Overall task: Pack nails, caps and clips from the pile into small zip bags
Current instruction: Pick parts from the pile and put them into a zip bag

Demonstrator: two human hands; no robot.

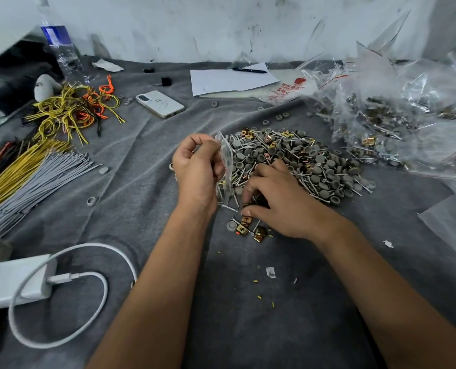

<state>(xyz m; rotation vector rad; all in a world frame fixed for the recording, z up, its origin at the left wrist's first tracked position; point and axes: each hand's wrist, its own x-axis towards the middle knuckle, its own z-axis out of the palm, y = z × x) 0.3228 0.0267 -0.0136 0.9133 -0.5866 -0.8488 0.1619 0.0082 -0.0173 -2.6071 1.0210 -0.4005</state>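
- Head view: a grey cloth covers the table, and both bare forearms reach in from its near edge toward the middle.
- Left hand is raised just above the cloth, thumb and fingers curled and pinching the top of a small clear zip bag that hangs upright; a few nails show inside its lower part.
- Right hand lies palm down at the near edge of the pile, fingers bent and pinching small parts beneath them; exactly which pieces they hold cannot be told.
- That pile of grey caps, silver nails and gold clips sits in the middle of the cloth, just right of the bag.
- Loose gold clips and one grey cap lie just nearer than the right hand.
- Filled clear bags are heaped toward the far right corner.
- Toward the left edge lie grey and yellow ties; a white charger with cable rests at the near left corner.
- A phone, a water bottle and white paper with a pen sit along the far side.
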